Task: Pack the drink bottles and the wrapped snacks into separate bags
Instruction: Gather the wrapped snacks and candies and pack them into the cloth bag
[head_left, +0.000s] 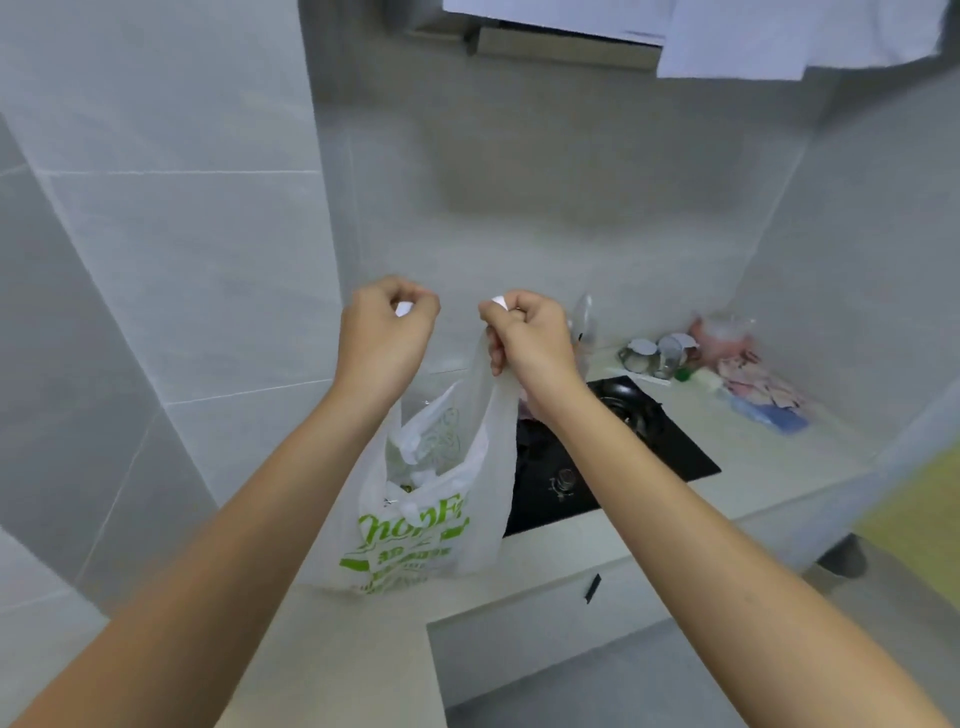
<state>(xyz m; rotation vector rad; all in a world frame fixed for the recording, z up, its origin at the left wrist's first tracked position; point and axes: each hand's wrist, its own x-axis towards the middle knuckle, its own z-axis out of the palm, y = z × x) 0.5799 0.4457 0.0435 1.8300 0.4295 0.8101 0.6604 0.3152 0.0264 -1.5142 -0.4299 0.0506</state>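
A white plastic bag (415, 530) with green print hangs above the counter, its mouth spread between my two hands. My left hand (384, 332) grips one handle of the bag and my right hand (530, 340) grips the other, both raised in front of the tiled wall. Inside the bag I make out pale, clear shapes, too blurred to name. A second bag with pinkish contents (722, 330) stands at the far right of the counter.
A black gas hob (623, 441) is set into the pale counter (753, 467) right of the bag. Small jars with white lids (654, 353) and flat printed packets (763, 389) lie in the back right corner. Tiled walls close in on the left and behind.
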